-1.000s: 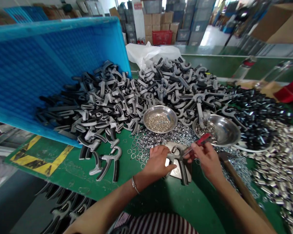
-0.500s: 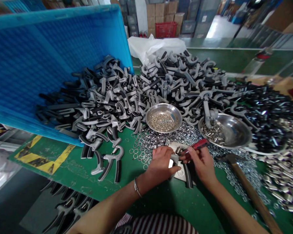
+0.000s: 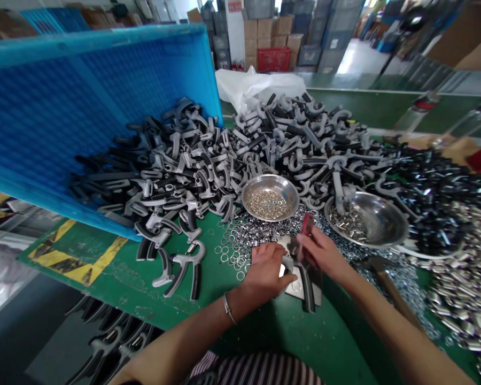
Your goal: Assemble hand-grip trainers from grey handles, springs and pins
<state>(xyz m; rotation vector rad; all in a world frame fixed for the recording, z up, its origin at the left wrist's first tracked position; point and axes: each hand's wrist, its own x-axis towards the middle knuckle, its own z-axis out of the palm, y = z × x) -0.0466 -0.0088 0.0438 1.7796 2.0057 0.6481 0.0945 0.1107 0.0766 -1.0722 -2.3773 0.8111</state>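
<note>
Sign point(image 3: 234, 6) illegible; left hand point(image 3: 266, 267): fingers curled over grey-black part point(image 3: 308, 291); right hand point(image 3: 318, 248): fingers closed round red tool point(image 3: 308, 222)

A hand could pass over the bare green tabletop point(image 3: 218, 272) left of the left hand point(image 3: 266, 267); ahead, a round shiny metal bowl point(image 3: 272, 183) and heaped grey-and-black curved handles point(image 3: 256, 141) block the way

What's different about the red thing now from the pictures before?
The right hand has turned the red-handled tool: its handle slanted off to the right before, and now it points up the picture. Nothing was let go. The left hand is still on the grey-and-black piece.
</note>
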